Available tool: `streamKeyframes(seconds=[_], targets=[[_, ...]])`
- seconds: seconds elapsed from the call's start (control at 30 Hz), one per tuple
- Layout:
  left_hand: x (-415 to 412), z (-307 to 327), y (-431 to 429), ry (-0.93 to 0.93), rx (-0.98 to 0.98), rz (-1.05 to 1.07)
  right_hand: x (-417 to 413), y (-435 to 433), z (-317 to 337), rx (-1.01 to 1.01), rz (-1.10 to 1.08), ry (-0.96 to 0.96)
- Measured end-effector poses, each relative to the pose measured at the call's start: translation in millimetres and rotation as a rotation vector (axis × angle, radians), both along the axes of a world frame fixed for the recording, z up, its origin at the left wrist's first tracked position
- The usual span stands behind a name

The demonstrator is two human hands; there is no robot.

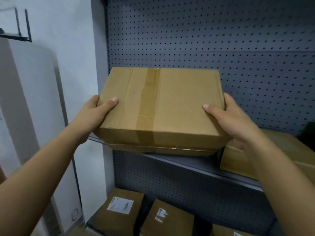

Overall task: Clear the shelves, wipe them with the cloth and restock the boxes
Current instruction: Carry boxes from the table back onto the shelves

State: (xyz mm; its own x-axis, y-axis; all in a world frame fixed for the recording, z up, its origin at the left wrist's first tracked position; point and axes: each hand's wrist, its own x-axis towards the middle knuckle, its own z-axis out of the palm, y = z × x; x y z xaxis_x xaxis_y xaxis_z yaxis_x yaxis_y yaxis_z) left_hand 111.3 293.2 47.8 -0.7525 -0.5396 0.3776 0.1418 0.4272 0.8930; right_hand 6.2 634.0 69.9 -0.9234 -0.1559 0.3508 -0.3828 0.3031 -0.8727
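Two bare forearms reach in from the lower corners. The left hand and right hand clasp opposite sides of a brown cardboard box whose top is sealed with a strip of tan tape. Each thumb lies flat on the top face and the fingers curl round the side wall out of sight. The box sits at the left end of a grey metal shelf, with its near edge jutting out past the shelf's front lip. A second cardboard edge shows just beneath it; whether that is a separate flat box, or whether the held box rests on it, cannot be told. The grey upright post stands just beside the box's left side. On the right, another plain brown box sits near the right hand. Above the held box there is open room in front of the grey perforated back panel. On the level below stand smaller brown boxes with white labels. A white wall lies to the left of the unit.
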Motion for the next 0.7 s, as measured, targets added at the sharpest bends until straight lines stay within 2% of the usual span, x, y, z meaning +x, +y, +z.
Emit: streamKeyframes(seconds=[0.27,0.43,0.57,0.7], targets=[[-83.1,25.7,-34.0,-0.148,-0.008,-0.185,-38.3,-8.0,16.3,0.134,-0.146,-0.146],[-119.1,36.6,-41.8,-0.179,0.007,-0.288,-52.7,-20.9,30.4,0.17,-0.22,-0.241],[-141.3,39.6,-43.2,-0.127,-0.044,-0.324,-60.2,-30.6,38.0,0.205,-0.264,-0.32],[-161.1,37.7,-47.5,-0.072,-0.147,-0.258,-71.0,-36.8,38.3,0.248,-0.341,-0.289]])
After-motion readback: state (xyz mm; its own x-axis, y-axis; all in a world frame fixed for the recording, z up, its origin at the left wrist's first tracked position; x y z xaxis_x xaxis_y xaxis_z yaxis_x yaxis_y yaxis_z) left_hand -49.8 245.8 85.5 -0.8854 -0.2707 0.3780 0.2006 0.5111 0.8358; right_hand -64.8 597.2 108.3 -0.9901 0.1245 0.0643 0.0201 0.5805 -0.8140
